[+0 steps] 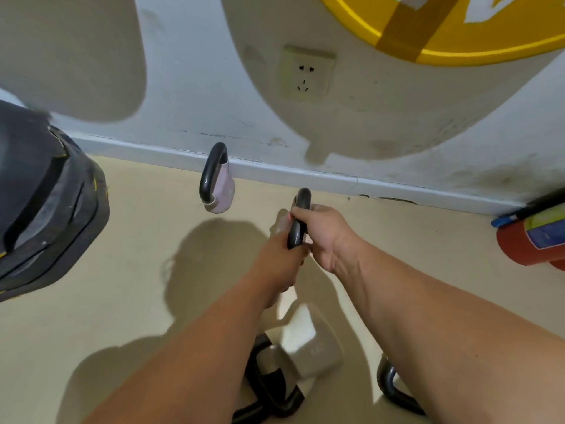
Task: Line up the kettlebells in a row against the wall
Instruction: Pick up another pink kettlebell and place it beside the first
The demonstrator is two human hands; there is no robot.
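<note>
Right of the pink kettlebell [221, 191] already set against the skirting board [305, 174], both hands, left hand [279, 255] and right hand [324, 234], fingers wrapped tight round one black handle [299, 218], carry a second kettlebell, body mostly hidden, two-handed probably for its weight; others wait nearer the person.

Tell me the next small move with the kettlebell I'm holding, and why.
Probably set it down by the baseboard, right of the pale pink kettlebell with the black handle already standing against the wall. Both the left hand and right hand grip the carried kettlebell's black handle, short of the wall.
</note>
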